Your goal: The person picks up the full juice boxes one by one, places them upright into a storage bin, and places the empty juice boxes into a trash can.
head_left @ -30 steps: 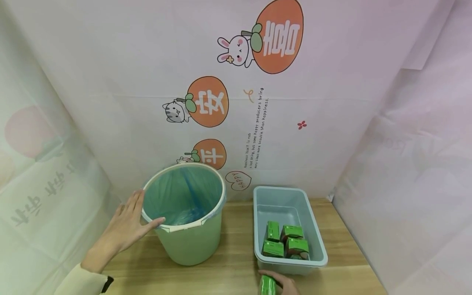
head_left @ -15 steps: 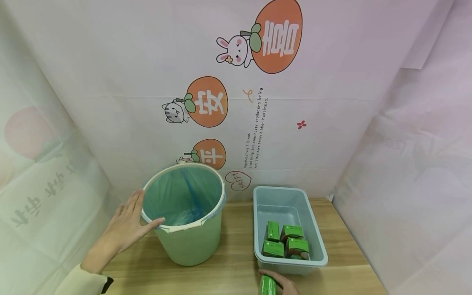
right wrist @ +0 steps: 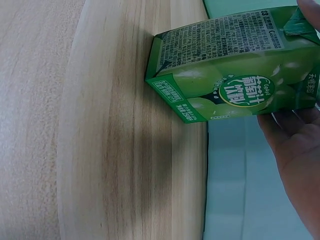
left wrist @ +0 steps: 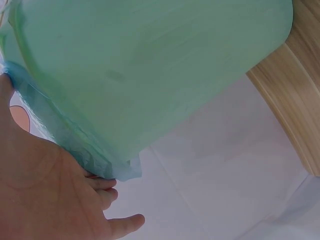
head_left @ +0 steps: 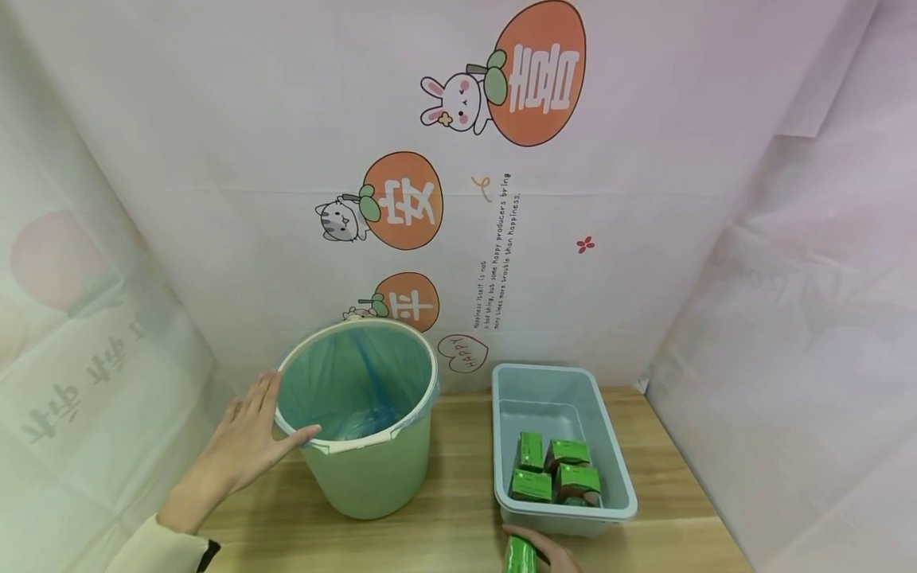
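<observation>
My left hand (head_left: pixel 243 438) rests on the left rim of a pale green bucket (head_left: pixel 380 477), its fingers straight along the outside and the thumb over the rim. A thin blue bag (left wrist: pixel 75 135) lines the bucket and folds over its edge, as the left wrist view shows. My right hand (head_left: pixel 557 551) grips a green juice carton (right wrist: pixel 225 75) with grapes printed on it, just in front of the blue-grey plastic bin (head_left: pixel 501 446). In the right wrist view the thumb and fingers hold the carton's top end, and its base points toward the wooden table (right wrist: pixel 135 150).
Several green cartons (head_left: pixel 532 484) stand in the front half of the bin. Wood tabletop (head_left: pixel 462 446) lies between bucket and bin. White printed cloth (head_left: pixel 286 119) hangs behind and on both sides.
</observation>
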Demonstrator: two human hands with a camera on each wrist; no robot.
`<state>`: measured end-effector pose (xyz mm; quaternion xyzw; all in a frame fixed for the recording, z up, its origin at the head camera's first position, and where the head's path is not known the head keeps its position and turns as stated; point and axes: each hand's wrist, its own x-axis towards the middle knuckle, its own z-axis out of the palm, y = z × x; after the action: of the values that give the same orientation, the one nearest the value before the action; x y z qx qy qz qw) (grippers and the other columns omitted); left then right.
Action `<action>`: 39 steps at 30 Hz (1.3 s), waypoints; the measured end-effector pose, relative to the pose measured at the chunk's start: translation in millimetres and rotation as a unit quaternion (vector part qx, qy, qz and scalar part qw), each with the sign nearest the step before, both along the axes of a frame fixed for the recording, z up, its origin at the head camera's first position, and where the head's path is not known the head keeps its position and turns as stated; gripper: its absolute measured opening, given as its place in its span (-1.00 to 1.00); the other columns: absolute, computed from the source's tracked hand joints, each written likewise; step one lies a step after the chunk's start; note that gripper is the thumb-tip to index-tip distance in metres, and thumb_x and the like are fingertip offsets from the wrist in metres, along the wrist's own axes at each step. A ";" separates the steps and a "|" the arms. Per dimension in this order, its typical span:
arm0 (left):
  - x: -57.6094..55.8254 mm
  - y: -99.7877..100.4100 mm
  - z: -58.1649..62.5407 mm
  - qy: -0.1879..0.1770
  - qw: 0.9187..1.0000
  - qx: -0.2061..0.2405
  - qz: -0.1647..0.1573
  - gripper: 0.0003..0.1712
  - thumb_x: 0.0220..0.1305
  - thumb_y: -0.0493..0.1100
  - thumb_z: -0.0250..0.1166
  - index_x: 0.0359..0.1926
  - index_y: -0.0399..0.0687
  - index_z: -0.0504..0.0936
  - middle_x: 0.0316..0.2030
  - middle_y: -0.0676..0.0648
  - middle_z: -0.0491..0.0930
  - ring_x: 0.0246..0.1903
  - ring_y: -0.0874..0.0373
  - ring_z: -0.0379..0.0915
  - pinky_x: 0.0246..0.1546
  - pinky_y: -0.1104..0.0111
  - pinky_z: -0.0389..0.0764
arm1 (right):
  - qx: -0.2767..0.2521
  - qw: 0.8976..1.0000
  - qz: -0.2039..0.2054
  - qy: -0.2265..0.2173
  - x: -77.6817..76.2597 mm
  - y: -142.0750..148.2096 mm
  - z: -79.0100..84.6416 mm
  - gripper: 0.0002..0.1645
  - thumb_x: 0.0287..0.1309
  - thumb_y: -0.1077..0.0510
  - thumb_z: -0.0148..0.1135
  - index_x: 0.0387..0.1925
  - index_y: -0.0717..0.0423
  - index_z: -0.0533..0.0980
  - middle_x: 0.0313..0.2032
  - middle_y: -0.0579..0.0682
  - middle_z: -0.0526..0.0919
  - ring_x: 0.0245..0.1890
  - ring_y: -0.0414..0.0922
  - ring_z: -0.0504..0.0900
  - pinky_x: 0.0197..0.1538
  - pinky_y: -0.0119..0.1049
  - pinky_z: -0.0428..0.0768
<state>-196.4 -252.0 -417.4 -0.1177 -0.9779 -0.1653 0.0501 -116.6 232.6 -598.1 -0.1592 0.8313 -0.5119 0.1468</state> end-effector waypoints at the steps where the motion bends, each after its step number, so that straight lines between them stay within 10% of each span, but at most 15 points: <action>1: -0.2 0.0 -0.1 0.001 1.000 -0.001 0.000 0.35 0.42 0.47 0.18 0.65 -0.43 -0.26 0.63 -0.49 -0.22 0.61 -0.42 -0.33 0.43 -0.48 -0.13 | 0.001 1.000 -0.001 0.000 -0.1 0.0 0.3 -0.26 0.31 0.02 0.44 0.40 0.30 0.49 0.28 0.20 0.62 0.15 -0.43 0.51 0.09 -0.37 0.56; 17: -2.0 -2.1 -1.6 0.007 1.000 -0.008 0.000 0.35 0.42 0.47 0.19 0.65 -0.45 -0.25 0.62 -0.50 -0.21 0.60 -0.43 -0.30 0.42 -0.49 -0.09 | -0.004 1.000 -0.009 0.023 -2.7 0.8 11.1 -0.25 0.23 0.07 0.52 0.37 0.31 0.52 0.22 0.26 0.67 0.14 -0.41 0.56 0.12 -0.42 0.53; 29: -0.3 -1.4 0.1 0.004 1.000 -0.003 0.002 0.37 0.40 0.49 0.19 0.65 -0.45 -0.24 0.62 -0.49 -0.21 0.61 -0.42 -0.31 0.43 -0.49 -0.12 | 0.005 0.998 -0.006 0.069 3.7 -4.6 39.5 -0.27 0.25 0.00 0.53 0.37 0.19 0.56 0.13 -0.25 0.74 0.12 -0.36 0.63 0.09 -0.35 0.61; 39: -0.3 -0.8 -1.7 0.010 1.000 -0.004 -0.002 0.35 0.41 0.48 0.19 0.64 -0.48 -0.21 0.62 -0.50 -0.18 0.60 -0.42 -0.29 0.42 -0.50 -0.10 | 0.011 0.997 -0.025 0.067 1.9 -14.7 68.9 -0.22 0.16 -0.09 0.60 0.36 0.06 0.59 0.09 -0.16 0.77 0.12 -0.22 0.68 0.10 -0.33 0.62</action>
<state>-196.7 -252.8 -419.1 -0.1211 -0.9777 -0.1607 0.0594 -114.6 217.9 -529.2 -0.1708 0.8485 -0.4945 0.0793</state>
